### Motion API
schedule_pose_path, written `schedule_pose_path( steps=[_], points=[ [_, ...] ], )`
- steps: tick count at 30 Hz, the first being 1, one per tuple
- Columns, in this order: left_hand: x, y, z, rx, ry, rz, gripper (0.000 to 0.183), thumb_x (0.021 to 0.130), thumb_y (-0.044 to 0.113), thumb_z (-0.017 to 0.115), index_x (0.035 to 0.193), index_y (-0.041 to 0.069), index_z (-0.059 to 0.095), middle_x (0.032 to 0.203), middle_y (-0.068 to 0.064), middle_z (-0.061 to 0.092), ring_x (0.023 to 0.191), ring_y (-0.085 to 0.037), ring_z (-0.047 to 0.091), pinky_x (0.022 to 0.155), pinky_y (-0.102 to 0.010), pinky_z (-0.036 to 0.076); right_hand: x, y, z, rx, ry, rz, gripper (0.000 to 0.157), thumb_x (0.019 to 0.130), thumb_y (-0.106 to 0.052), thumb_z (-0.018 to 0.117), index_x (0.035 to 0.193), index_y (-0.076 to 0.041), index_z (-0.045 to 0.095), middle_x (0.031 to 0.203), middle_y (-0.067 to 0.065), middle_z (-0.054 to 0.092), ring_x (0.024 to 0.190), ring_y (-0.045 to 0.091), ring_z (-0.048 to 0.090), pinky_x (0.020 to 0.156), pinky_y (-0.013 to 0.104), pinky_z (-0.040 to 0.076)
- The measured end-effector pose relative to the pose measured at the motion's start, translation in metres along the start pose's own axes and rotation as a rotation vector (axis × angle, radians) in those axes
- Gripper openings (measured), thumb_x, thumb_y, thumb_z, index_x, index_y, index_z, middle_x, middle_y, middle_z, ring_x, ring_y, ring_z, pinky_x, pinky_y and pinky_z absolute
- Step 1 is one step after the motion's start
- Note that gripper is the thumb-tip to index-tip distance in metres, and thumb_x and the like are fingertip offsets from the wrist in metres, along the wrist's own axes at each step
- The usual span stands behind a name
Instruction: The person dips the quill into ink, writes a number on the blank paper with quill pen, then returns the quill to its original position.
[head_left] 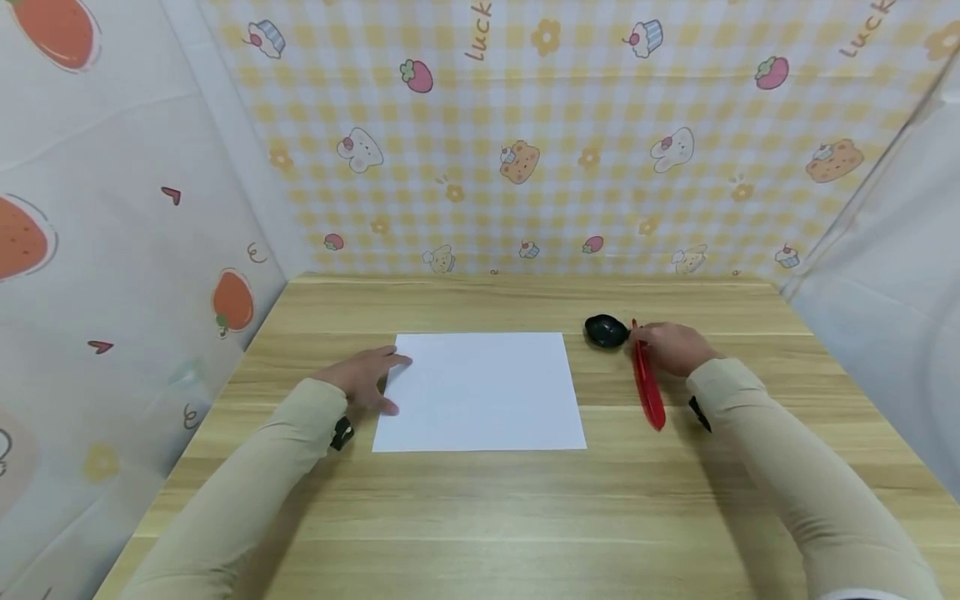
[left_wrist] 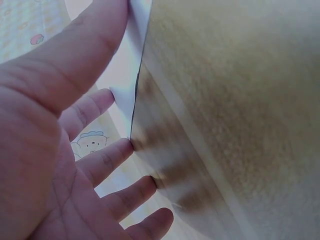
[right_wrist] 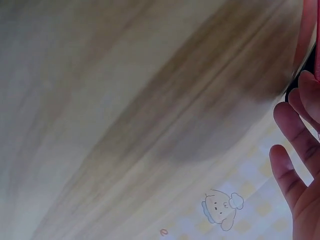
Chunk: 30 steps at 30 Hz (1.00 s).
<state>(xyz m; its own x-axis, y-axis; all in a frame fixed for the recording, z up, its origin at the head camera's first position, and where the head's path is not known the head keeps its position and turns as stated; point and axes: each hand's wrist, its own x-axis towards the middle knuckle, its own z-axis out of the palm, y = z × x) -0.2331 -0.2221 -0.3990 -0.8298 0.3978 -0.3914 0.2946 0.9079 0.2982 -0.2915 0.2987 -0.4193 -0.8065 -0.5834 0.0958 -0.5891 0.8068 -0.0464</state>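
Observation:
My left hand (head_left: 365,379) lies spread at the left edge of a white sheet of paper (head_left: 480,392). In the left wrist view, the thumb (left_wrist: 75,55) overlaps the paper (left_wrist: 125,95) and the other fingers reach along its edge. At the right, the fingertips of my right hand (head_left: 677,347) pinch beside the bowl of a black spoon (head_left: 606,332); most of its handle is hidden. A long, tapered red thing (head_left: 649,390) runs under those fingertips. The right wrist view catches only part of the right hand (right_wrist: 300,165), two fingers stretched out.
The paper and spoon lie on a wood-grain table (head_left: 480,517). Behind it hangs a yellow checked cloth (head_left: 555,108) with cartoon prints. White cloth with fruit prints (head_left: 112,250) closes off the left side, and plain white cloth (head_left: 892,217) the right.

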Motion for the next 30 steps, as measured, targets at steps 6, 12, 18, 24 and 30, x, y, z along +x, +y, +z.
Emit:
schedule_pose_path(
  steps=[6,12,18,24,30],
  points=[
    [0.000,0.003,-0.002,0.004,-0.002,-0.005,0.087,0.078,0.033,0.082,0.149,0.010,0.037,0.156,-0.025,0.018,0.140,-0.046,0.021,0.109,-0.058,0.022,-0.003,0.001,-0.001,0.040,0.014,0.020,0.029,0.080,0.011,0.066,0.097,-0.013,0.072,0.096,0.010,0.071,0.084,0.028,0.067,0.068,0.044,0.054],
    [0.001,0.003,-0.002,0.001,-0.005,-0.030,0.086,0.078,0.032,0.082,0.149,0.012,0.037,0.157,-0.024,0.018,0.140,-0.044,0.021,0.109,-0.057,0.022,-0.007,0.000,-0.004,0.094,0.041,0.023,0.028,0.082,0.012,0.062,0.098,-0.009,0.070,0.099,0.014,0.070,0.084,0.030,0.066,0.068,0.046,0.053],
    [0.000,0.004,-0.002,-0.004,-0.002,-0.028,0.087,0.078,0.032,0.082,0.149,0.012,0.037,0.157,-0.024,0.018,0.140,-0.045,0.021,0.109,-0.058,0.022,-0.010,-0.001,-0.006,0.166,0.077,0.012,0.023,0.084,0.011,0.063,0.099,-0.006,0.066,0.091,0.012,0.070,0.080,0.029,0.066,0.068,0.045,0.053],
    [-0.001,0.004,-0.001,0.004,-0.005,-0.016,0.087,0.078,0.032,0.082,0.149,0.011,0.036,0.156,-0.025,0.018,0.140,-0.045,0.021,0.109,-0.057,0.023,-0.010,-0.003,-0.006,0.215,0.124,0.017,0.021,0.085,0.013,0.062,0.099,-0.004,0.064,0.090,0.013,0.069,0.078,0.029,0.066,0.066,0.044,0.053],
    [0.000,0.003,-0.002,0.000,0.000,-0.015,0.088,0.077,0.032,0.083,0.149,0.011,0.037,0.156,-0.025,0.018,0.140,-0.045,0.022,0.109,-0.057,0.023,-0.008,-0.004,-0.003,0.291,0.185,0.023,0.018,0.086,0.012,0.060,0.098,-0.001,0.063,0.089,0.014,0.069,0.078,0.030,0.067,0.068,0.045,0.054]
  ],
)
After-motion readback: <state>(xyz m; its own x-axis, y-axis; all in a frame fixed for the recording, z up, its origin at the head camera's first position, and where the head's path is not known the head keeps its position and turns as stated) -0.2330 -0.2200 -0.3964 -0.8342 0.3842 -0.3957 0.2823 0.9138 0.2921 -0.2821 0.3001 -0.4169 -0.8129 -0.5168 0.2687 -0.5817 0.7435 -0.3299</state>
